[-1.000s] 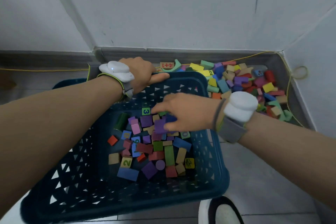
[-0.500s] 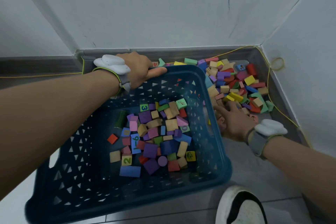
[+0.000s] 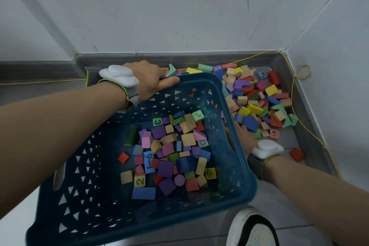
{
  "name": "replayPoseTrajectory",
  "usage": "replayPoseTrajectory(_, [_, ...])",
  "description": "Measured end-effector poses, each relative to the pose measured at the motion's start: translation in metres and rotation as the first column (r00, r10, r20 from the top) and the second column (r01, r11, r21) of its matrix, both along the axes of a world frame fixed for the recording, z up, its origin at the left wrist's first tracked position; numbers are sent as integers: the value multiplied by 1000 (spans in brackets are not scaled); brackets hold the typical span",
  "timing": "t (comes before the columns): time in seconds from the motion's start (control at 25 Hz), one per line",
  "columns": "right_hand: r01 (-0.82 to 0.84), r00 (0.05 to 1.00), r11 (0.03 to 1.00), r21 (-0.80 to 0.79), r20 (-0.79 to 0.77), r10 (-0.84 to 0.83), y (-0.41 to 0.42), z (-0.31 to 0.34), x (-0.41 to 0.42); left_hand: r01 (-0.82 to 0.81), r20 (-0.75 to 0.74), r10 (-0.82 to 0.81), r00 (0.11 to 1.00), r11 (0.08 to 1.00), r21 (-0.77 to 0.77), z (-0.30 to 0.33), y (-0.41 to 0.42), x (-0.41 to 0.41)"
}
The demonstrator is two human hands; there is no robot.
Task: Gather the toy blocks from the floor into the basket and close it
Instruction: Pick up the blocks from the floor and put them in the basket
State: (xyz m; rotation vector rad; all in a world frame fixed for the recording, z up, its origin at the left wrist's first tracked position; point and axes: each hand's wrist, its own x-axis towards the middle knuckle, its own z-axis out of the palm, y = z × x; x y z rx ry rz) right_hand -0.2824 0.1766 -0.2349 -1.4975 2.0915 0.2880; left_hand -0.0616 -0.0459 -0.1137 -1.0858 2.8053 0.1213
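Note:
A dark blue plastic basket (image 3: pixel 79 185) with triangle holes stands tilted on the floor and holds several coloured toy blocks (image 3: pixel 169 152). My left hand (image 3: pixel 147 80) grips its far rim, thumb lying along the inner edge. A pile of loose blocks (image 3: pixel 259 98) fills the floor corner to the right of the basket. My right hand (image 3: pixel 244 135) lies low on the floor between the basket's right wall and the pile, touching a blue block (image 3: pixel 249 123). Its fingers are hidden behind the rim and the blocks. No lid shows.
One red block (image 3: pixel 297 155) lies alone on the floor right of my wrist. A yellow cord (image 3: pixel 303 72) runs along the skirting. White walls close the corner. My shoe (image 3: pixel 253 229) stands just in front of the basket.
My right hand left the inside of the basket, swung over its right wall and went down to the floor pile. The left hand kept its grip on the rim.

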Motion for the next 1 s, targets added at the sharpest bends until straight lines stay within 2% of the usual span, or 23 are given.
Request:
replayPoseTrajectory(0.08, [30, 1000, 999, 13, -6, -30, -1, -6, 1, -1, -1, 1, 1000, 1000, -4, -1, 0, 0])
replayPoseTrajectory(0.12, [76, 996, 997, -12, 41, -75, -2, -6, 3, -2, 0, 2, 1000, 1000, -5, -1, 0, 1])
replayPoseTrajectory(0.24, [303, 941, 924, -235, 225, -251, -16, 23, 2, 0, 1, 0, 1000, 1000, -8, -2, -1, 1])
replayPoseTrajectory(0.32, [548, 805, 772, -322, 452, -384, -33, 62, -3, 4, 4, -4, 1000, 1000, -1, -3, -1, 1])
replayPoseTrajectory(0.36, [674, 669, 677, -295, 631, -392, -43, 84, -3, 4, 9, -4, 1000, 1000, 0, -3, -2, 1])
replayPoseTrajectory(0.4, [733, 584, 610, -300, 738, -338, -51, 106, -2, 5, 11, -5, 1000, 1000, -5, -3, -2, 1])
replayPoseTrajectory(0.44, [740, 571, 577, -346, 777, -266, -56, 125, 1, 8, 9, -8, 1000, 1000, -16, -3, -2, 1])
replayPoseTrajectory(0.52, [635, 642, 623, -457, 761, -97, -60, 157, 12, 27, -21, -29, 999, 998, -51, -1, 0, 1])
replayPoseTrajectory(0.56, [534, 684, 693, -485, 729, -18, -60, 173, 23, 46, -49, -49, 998, 997, -59, 0, 3, -1])
replayPoseTrajectory(0.64, [205, 802, 852, -482, 581, 136, -56, 188, 42, 86, -110, -92, 990, 995, -53, 2, 10, -10])
replayPoseTrajectory(0.68, [13, 859, 898, -440, 464, 215, -54, 187, 49, 95, -142, -100, 985, 995, -41, 3, 14, -14])
replayPoseTrajectory(0.72, [-153, 897, 910, -385, 333, 292, -54, 181, 56, 92, -170, -95, 981, 995, -22, 4, 16, -18])
replayPoseTrajectory(0.8, [-312, 900, 881, -355, 187, 394, -52, 171, 63, 76, -201, -72, 977, 997, 11, 3, 19, -22])
replayPoseTrajectory(0.88, [-249, 907, 827, -504, 178, 382, -50, 171, 61, 79, -218, -71, 973, 996, 30, 0, 21, -24])
replayPoseTrajectory(1.0, [143, 951, 646, -750, 284, 119, -50, 158, 34, 110, -249, -95, 964, 993, 46, -4, 23, -27])
